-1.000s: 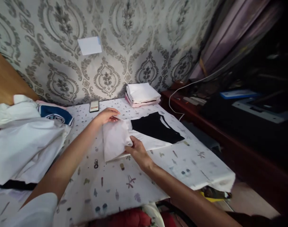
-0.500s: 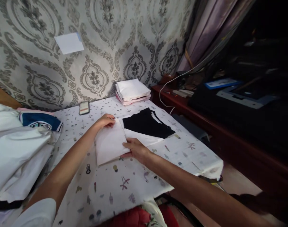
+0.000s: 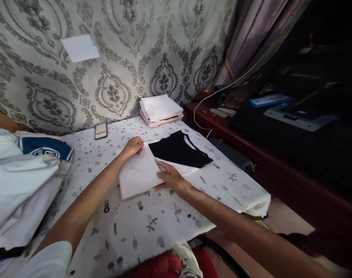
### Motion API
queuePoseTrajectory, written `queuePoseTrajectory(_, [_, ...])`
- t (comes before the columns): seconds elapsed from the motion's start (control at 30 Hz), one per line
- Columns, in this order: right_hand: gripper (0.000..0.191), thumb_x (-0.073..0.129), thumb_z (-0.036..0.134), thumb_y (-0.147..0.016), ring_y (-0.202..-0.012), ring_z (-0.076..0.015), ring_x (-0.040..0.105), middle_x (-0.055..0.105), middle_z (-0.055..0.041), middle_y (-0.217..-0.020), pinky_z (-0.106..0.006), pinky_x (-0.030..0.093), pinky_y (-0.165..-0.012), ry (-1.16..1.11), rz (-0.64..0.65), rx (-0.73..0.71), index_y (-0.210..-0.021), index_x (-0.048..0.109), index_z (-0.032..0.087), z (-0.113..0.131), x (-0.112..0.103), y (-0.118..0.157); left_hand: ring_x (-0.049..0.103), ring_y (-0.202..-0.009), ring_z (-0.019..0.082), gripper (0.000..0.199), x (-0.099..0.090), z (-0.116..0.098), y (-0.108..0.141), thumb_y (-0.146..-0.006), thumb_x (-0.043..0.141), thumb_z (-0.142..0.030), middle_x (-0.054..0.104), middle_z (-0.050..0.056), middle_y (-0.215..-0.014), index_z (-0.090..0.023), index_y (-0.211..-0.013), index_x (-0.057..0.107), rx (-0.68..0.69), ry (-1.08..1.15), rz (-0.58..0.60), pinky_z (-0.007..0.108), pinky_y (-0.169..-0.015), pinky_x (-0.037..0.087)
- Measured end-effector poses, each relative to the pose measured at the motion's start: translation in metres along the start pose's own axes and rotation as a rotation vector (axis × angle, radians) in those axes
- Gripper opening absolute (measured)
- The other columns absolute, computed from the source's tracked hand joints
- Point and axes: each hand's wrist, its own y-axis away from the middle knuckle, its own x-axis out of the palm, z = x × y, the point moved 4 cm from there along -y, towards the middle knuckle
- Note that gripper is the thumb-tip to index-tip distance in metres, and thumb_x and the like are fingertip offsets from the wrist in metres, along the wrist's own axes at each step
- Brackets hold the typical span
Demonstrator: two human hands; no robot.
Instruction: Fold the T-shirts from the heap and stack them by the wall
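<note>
A white garment with a black upper part [image 3: 180, 150] lies on the patterned white sheet [image 3: 153, 231], its white lower part [image 3: 137, 173] folded over toward the black part. My left hand [image 3: 134, 146] pinches the far corner of the folded white layer. Lower and to the right, my right hand [image 3: 172, 178] grips the near edge of the same fold, thumb on top and some fingers underneath.
A stack of folded clothes [image 3: 161, 109] stands by the wall. Nearby lies a small card-like object [image 3: 101, 131]. Loose white and blue clothes [image 3: 22, 185] are piled at the left. A white cable [image 3: 195, 112] hangs beside the dark red furniture [image 3: 265, 162].
Both hands have moved slightly right with the folded white layer, whose edge now lies nearer the black part. The view has shifted a little.
</note>
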Motion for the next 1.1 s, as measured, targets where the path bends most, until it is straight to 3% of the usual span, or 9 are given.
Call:
queuePoseTrajectory(0.07, [0.061,0.061,0.012,-0.073,-0.061,-0.0153,0.058,0.054,0.0063,-0.062,-0.033,0.061,-0.061,-0.010,0.000,-0.016,-0.134,0.058,0.019,-0.001,-0.002,0.000,0.058,-0.053,0.011,0.028,-0.003,-0.003,0.013,-0.086,0.055,-0.017,0.062,-0.004,-0.071,-0.019,-0.113,0.057,0.041,-0.020,-0.044,0.022,-0.055,0.043])
queuePoseTrajectory(0.17, [0.057,0.063,0.014,-0.072,-0.059,-0.0127,0.053,0.049,0.0091,-0.059,-0.028,0.058,-0.061,-0.025,-0.049,-0.063,-0.129,0.059,0.021,0.000,-0.006,-0.003,0.066,-0.077,0.015,0.032,-0.007,-0.010,0.053,-0.090,0.053,-0.021,0.068,0.001,-0.087,-0.023,-0.122,0.053,0.218,-0.091,-0.082,0.026,-0.073,0.050])
queuePoseTrajectory(0.33, [0.051,0.067,0.025,-0.080,-0.071,-0.0160,0.064,0.066,0.0007,-0.081,-0.028,0.053,-0.061,0.015,-0.131,-0.030,-0.128,0.054,0.021,0.006,-0.007,-0.023,0.063,-0.112,0.025,0.034,0.000,-0.006,0.147,-0.097,0.048,-0.041,0.066,0.010,-0.123,-0.025,-0.128,0.052,0.398,-0.177,-0.081,0.037,-0.090,0.052])
queuePoseTrajectory(0.47, [0.049,0.068,0.026,-0.076,-0.072,-0.0162,0.063,0.065,-0.0018,-0.088,-0.028,0.051,-0.062,0.072,-0.181,-0.048,-0.124,0.056,0.020,0.011,0.001,-0.044,0.060,-0.117,0.032,0.041,0.015,0.006,0.194,-0.093,0.057,-0.043,0.064,0.014,-0.127,-0.023,-0.129,0.053,0.574,-0.389,-0.108,0.049,-0.102,0.047])
queuePoseTrajectory(0.6, [0.039,0.063,0.020,-0.071,-0.066,-0.0132,0.056,0.058,0.0026,-0.079,-0.025,0.048,-0.063,0.224,-0.192,-0.217,-0.110,0.063,0.019,0.017,0.010,-0.056,0.060,-0.114,0.031,0.036,0.023,0.017,0.204,-0.092,0.051,-0.023,0.064,0.016,-0.125,-0.019,-0.128,0.052,0.640,-0.543,-0.195,0.051,-0.101,0.048])
queuePoseTrajectory(0.7, [0.037,0.058,0.017,-0.071,-0.068,-0.0126,0.056,0.059,0.0024,-0.080,-0.025,0.047,-0.066,0.415,-0.218,-0.392,-0.107,0.066,0.019,0.022,0.007,-0.060,0.059,-0.116,0.029,0.045,0.022,0.022,0.205,-0.087,0.044,-0.009,0.064,0.015,-0.125,-0.020,-0.130,0.051,0.641,-0.616,-0.235,0.048,-0.100,0.048])
queuePoseTrajectory(0.83, [0.036,0.052,0.011,-0.073,-0.075,-0.0151,0.060,0.064,0.0000,-0.084,-0.027,0.049,-0.072,0.719,-0.236,-0.431,-0.104,0.069,0.021,0.025,-0.002,-0.059,0.061,-0.110,0.027,0.052,0.020,0.028,0.210,-0.083,0.037,0.000,0.065,0.013,-0.121,-0.023,-0.127,0.054,0.601,-0.721,-0.263,0.043,-0.090,0.051])
queuePoseTrajectory(0.97, [0.044,0.051,0.010,-0.081,-0.086,-0.0198,0.065,0.066,-0.0075,-0.109,-0.031,0.050,-0.077,1.145,-0.252,-0.439,-0.121,0.066,0.022,0.035,0.003,-0.048,0.059,-0.096,0.026,0.050,0.023,0.031,0.217,-0.081,0.037,0.001,0.065,0.011,-0.110,-0.025,-0.120,0.057,0.600,-0.767,-0.241,0.041,-0.079,0.051])
queuePoseTrajectory(1.1, [0.040,0.046,0.014,-0.092,-0.112,-0.0273,0.062,0.059,-0.0154,-0.130,-0.035,0.050,-0.088,1.426,-0.246,-0.568,-0.127,0.065,0.018,0.054,0.033,-0.044,0.057,-0.087,0.027,0.030,0.025,0.020,0.221,-0.088,0.042,-0.009,0.064,0.009,-0.097,-0.025,-0.107,0.060,0.602,-0.786,-0.192,0.042,-0.074,0.047])
